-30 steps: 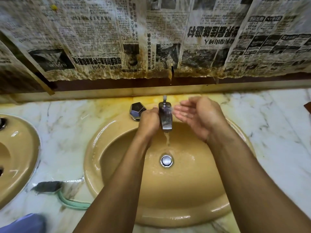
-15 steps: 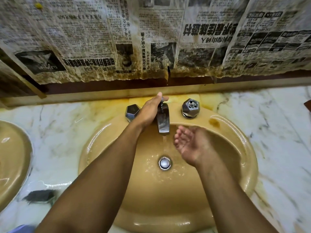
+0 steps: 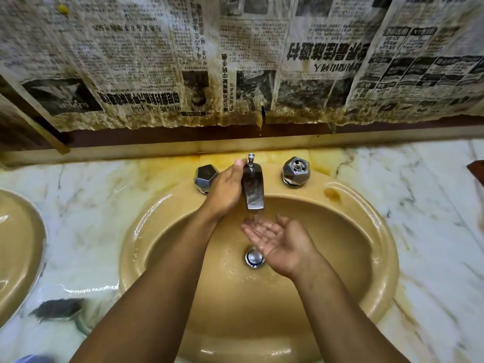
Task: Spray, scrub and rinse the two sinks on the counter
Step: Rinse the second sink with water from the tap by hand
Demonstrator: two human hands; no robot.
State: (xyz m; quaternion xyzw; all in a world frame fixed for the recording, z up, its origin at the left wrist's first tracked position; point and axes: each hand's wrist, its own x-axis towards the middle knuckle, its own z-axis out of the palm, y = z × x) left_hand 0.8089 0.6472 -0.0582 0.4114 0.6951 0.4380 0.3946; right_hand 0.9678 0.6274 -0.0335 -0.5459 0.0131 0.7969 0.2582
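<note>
A tan oval sink (image 3: 366, 258) fills the middle of the view, its basin wet. A chrome faucet spout (image 3: 253, 189) at its back runs a thin stream of water. My left hand (image 3: 225, 189) lies flat against the spout's left side, fingers straight, between the spout and the left chrome knob (image 3: 204, 176). My right hand (image 3: 277, 241) is cupped palm-up under the stream, just above the chrome drain (image 3: 253, 257). The right knob (image 3: 296, 171) stands untouched. A second tan sink (image 3: 18, 247) shows at the left edge.
White marble counter (image 3: 89, 218) surrounds both sinks, stained yellow behind the faucet. A dark scrub pad (image 3: 59, 309) lies on the wet counter at lower left. Stained newspaper (image 3: 235, 61) covers the wall above a low backsplash. A brown object (image 3: 478, 171) pokes in at the right edge.
My right hand dropped from beside the spout into the basin and turned palm-up under the stream. My left hand slid up along the spout's left side.
</note>
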